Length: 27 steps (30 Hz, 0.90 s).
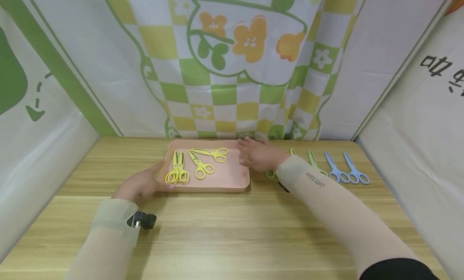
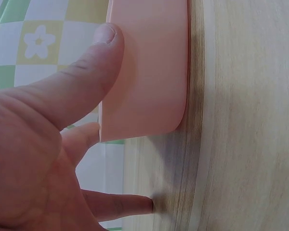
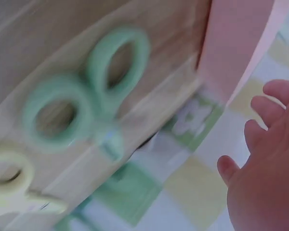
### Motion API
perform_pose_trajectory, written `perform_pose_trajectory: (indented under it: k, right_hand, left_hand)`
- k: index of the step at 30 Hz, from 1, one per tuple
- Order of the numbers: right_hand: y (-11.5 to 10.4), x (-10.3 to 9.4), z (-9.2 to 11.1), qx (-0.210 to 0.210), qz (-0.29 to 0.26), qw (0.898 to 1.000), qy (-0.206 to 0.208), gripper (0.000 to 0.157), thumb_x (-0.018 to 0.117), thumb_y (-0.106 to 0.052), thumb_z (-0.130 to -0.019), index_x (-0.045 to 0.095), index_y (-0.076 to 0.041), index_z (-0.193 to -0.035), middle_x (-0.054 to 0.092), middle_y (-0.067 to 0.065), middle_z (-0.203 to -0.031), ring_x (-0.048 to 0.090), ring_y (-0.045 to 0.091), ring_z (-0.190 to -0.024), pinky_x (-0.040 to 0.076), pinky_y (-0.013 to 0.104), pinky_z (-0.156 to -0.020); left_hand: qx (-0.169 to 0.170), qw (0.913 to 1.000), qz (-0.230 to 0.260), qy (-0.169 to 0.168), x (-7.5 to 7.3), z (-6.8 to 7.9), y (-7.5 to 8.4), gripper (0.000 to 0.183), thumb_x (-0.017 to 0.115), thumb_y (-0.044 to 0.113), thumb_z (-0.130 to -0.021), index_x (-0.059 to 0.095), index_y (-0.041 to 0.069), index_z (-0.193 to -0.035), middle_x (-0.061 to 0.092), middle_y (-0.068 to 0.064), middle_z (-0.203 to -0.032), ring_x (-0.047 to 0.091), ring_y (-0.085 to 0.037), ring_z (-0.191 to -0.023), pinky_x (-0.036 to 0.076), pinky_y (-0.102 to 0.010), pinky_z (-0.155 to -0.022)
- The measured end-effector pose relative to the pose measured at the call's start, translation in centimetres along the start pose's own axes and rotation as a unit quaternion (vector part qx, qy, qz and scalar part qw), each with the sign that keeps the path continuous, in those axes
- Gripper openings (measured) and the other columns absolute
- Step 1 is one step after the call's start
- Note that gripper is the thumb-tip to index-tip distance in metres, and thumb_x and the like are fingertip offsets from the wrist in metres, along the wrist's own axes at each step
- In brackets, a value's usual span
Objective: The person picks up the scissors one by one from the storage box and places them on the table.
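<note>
Four yellow scissors (image 1: 198,164) lie in the pink tray (image 1: 232,173), by the bench's (image 1: 217,231) far edge! Left hand (image 1: 139,185) spread wide, thumb touching its front-left corner; right hand (image 1: 259,155) at its far-right corner, fingers loosely apart.

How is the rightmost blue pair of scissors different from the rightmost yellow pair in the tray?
The blue scissors lie on the wooden tabletop, while the yellow scissors lie inside the pink tray. The blue scissors' blades point mostly toward the patterned curtain at the back; the yellow scissors lie nearly sideways, blades pointing left. Both have two finger loops.
</note>
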State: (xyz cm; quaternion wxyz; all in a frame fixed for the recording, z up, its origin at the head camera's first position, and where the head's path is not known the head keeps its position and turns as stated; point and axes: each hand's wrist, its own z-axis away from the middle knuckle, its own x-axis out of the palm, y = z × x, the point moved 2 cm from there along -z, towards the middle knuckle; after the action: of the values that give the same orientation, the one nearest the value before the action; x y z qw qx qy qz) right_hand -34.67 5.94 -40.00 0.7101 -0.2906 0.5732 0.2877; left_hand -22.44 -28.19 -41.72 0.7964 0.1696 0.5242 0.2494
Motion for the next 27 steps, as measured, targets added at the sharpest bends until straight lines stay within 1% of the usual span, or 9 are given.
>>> perform_pose_trajectory:
  k: [4, 10, 15, 17, 20, 21, 23, 25, 27]
  right_hand:
    - [-2.6, 0.6, -1.5, -0.030, 0.007, 0.999, -0.034, 0.067, 0.024, -0.057, -0.097, 0.016, -0.017, -0.151, 0.007, 0.000, -0.156, -0.003, 0.020, -0.140, -0.001, 0.056, -0.107]
    - [-4.9, 1.4, -2.9, -0.032, 0.021, 0.996, -0.078, 0.062, 0.025, -0.055, -0.097, 0.033, -0.019, -0.147, 0.026, 0.000, -0.151, 0.013, 0.022, -0.139, -0.006, 0.058, -0.105]
    - [-5.0, 1.0, -3.2, -0.023, -0.003, 1.000, -0.020, 0.045, 0.036, -0.046, -0.099, 0.059, -0.020, -0.127, 0.055, -0.005, -0.130, 0.045, 0.013, -0.122, 0.005, 0.056, -0.107]
    - [-4.8, 1.0, -3.2, -0.020, -0.009, 1.000, -0.008, 0.042, 0.039, -0.043, -0.099, 0.060, -0.019, -0.127, 0.055, -0.005, -0.130, 0.045, 0.013, -0.122, 0.008, 0.056, -0.106]
    - [-4.4, 1.3, -3.1, -0.007, -0.023, 0.999, -0.038, 0.044, 0.040, -0.043, -0.098, 0.054, -0.020, -0.133, 0.044, -0.003, -0.141, 0.033, 0.017, -0.132, 0.004, 0.059, -0.106]
    - [-4.3, 1.4, -3.1, -0.005, -0.023, 0.999, -0.046, 0.043, 0.041, -0.043, -0.097, 0.055, -0.021, -0.131, 0.047, -0.003, -0.138, 0.035, 0.017, -0.131, 0.003, 0.060, -0.105]
    - [-4.3, 1.6, -3.1, -0.002, -0.021, 0.998, -0.052, 0.036, 0.041, -0.044, -0.097, 0.063, -0.023, -0.116, 0.057, -0.005, -0.124, 0.046, 0.014, -0.121, 0.002, 0.061, -0.105]
    - [-4.5, 1.5, -3.2, 0.000, -0.017, 0.999, -0.037, 0.030, 0.043, -0.043, -0.097, 0.066, -0.024, -0.101, 0.062, -0.008, -0.108, 0.053, 0.011, -0.109, 0.003, 0.061, -0.105]
    - [-4.6, 1.3, -3.3, 0.003, -0.004, 1.000, -0.016, 0.028, 0.044, -0.042, -0.097, 0.065, -0.024, -0.096, 0.062, -0.010, -0.101, 0.054, 0.010, -0.104, 0.007, 0.061, -0.104]
  left_hand:
    - [-0.004, 1.0000, 0.005, 0.000, 0.0, 0.1, -0.1, 0.108, 0.069, 0.058, -0.074, 0.003, 0.022, -0.151, 0.019, -0.033, -0.145, 0.022, -0.054, -0.127, 0.020, -0.067, -0.097]
    - [-0.005, 0.9998, 0.019, 0.002, 0.1, 0.2, 0.0, 0.110, 0.070, 0.059, -0.071, 0.004, 0.022, -0.152, 0.022, -0.033, -0.144, 0.023, -0.054, -0.126, 0.021, -0.067, -0.097]
    - [-0.004, 0.9996, 0.029, 0.003, 0.2, 0.3, 0.2, 0.110, 0.071, 0.057, -0.071, 0.005, 0.021, -0.152, 0.024, -0.034, -0.143, 0.025, -0.053, -0.126, 0.021, -0.066, -0.097]
    - [-0.008, 0.9994, 0.034, 0.003, 0.2, 0.3, 0.1, 0.110, 0.072, 0.056, -0.071, 0.005, 0.021, -0.152, 0.024, -0.033, -0.143, 0.025, -0.053, -0.126, 0.021, -0.066, -0.097]
    - [-0.006, 0.9996, 0.029, 0.003, 0.2, 0.2, 0.1, 0.111, 0.072, 0.057, -0.071, 0.006, 0.020, -0.152, 0.024, -0.034, -0.143, 0.025, -0.053, -0.126, 0.021, -0.066, -0.098]
    - [-0.005, 0.9997, 0.025, 0.003, 0.2, 0.2, 0.2, 0.111, 0.072, 0.057, -0.071, 0.005, 0.020, -0.152, 0.024, -0.034, -0.142, 0.026, -0.053, -0.126, 0.021, -0.066, -0.098]
    - [0.000, 0.9997, 0.023, 0.002, 0.2, 0.2, 0.2, 0.111, 0.072, 0.057, -0.071, 0.006, 0.019, -0.152, 0.024, -0.035, -0.142, 0.025, -0.053, -0.126, 0.021, -0.066, -0.098]
    - [0.002, 0.9997, 0.024, 0.002, 0.2, 0.3, 0.2, 0.111, 0.072, 0.057, -0.071, 0.006, 0.019, -0.151, 0.024, -0.035, -0.142, 0.025, -0.053, -0.126, 0.021, -0.066, -0.098]
    - [0.002, 0.9996, 0.029, 0.002, 0.1, 0.3, 0.2, 0.110, 0.072, 0.056, -0.071, 0.005, 0.019, -0.151, 0.022, -0.034, -0.143, 0.024, -0.053, -0.127, 0.020, -0.066, -0.098]
